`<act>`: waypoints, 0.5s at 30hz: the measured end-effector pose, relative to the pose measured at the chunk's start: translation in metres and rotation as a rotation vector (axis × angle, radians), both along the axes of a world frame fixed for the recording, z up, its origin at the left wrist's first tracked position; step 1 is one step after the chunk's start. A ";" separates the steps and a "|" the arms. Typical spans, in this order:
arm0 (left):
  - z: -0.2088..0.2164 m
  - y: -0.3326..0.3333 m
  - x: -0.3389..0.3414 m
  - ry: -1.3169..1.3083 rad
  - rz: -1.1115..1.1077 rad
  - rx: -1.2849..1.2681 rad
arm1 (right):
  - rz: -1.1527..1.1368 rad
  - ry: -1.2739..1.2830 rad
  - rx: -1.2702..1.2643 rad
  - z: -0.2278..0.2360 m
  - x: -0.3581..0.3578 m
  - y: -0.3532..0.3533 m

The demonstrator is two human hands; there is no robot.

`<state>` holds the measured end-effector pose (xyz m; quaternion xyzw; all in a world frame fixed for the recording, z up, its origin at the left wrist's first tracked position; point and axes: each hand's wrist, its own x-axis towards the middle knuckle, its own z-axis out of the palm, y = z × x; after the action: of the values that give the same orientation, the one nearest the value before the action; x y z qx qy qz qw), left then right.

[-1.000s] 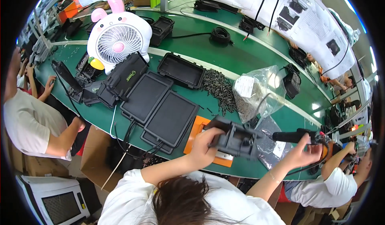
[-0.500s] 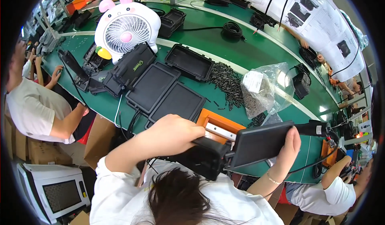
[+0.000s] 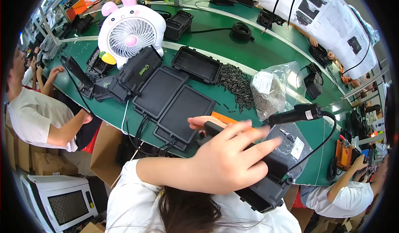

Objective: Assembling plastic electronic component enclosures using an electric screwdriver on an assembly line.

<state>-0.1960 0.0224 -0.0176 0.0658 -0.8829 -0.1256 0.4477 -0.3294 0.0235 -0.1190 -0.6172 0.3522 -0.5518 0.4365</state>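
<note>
The left hand [image 3: 232, 160] spreads its fingers over the black case [image 3: 261, 196] — loose holding could drop it. Right hand's [image 3: 201, 121] grip — can't tell.

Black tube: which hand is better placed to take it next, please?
Probably the left hand: its spread fingers point toward the tube. The right hand, mostly hidden, seems to show only fingers, farther away.

Room between cable coil [image 3: 245, 35] and parts pile [image 3: 237, 85]; bag [image 3: 266, 96] blocks right.
</note>
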 end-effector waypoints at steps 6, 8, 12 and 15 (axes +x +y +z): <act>-0.011 -0.041 0.040 -0.238 0.293 0.034 | 0.269 -0.495 0.450 0.047 -0.020 0.000; -0.015 -0.063 0.042 -0.250 0.432 0.017 | 0.339 -0.411 0.192 0.057 -0.036 -0.008; -0.021 -0.095 0.038 -0.235 0.553 0.019 | -0.165 0.312 0.181 0.068 -0.015 -0.047; -0.017 -0.097 0.061 -0.071 0.675 -0.017 | -0.362 -0.018 0.405 0.054 -0.044 -0.116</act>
<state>-0.1345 -0.0748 -0.0344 0.3551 -0.8274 0.0396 0.4333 -0.3733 -0.0927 -0.0653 -0.4390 0.5562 -0.5448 0.4484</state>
